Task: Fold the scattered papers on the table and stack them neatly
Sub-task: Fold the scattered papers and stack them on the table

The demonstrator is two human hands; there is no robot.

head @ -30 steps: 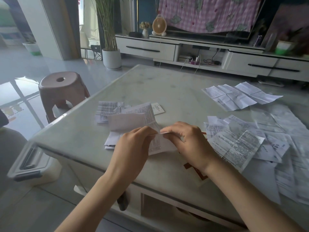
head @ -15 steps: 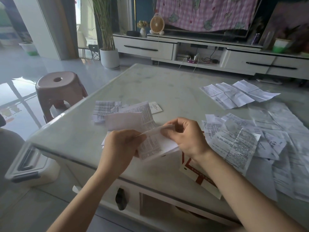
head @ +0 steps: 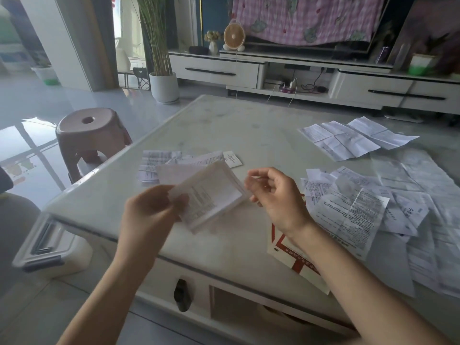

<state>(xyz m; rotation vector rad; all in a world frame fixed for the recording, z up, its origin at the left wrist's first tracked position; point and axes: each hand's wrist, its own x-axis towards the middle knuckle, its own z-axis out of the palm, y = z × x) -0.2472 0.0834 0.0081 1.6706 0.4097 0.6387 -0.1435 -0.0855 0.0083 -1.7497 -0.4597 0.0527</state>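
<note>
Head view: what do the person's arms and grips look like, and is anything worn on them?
Nothing worn shows. The left grip and right grip are ungloved hands, with no rings visible, though the left is motion-blurred. The left arm and right arm are bare to the frame edge: no sleeves, watch or bracelet in view.

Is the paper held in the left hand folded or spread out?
Folded. The paper, pinched by the left hand, shows stacked layers along its edges, unlike the open creased sheet lying flat on the table.

Left hand (head: pixel 149 215) pinches folded paper (head: pixel 214 192) above table (head: pixel 224 125).
</note>
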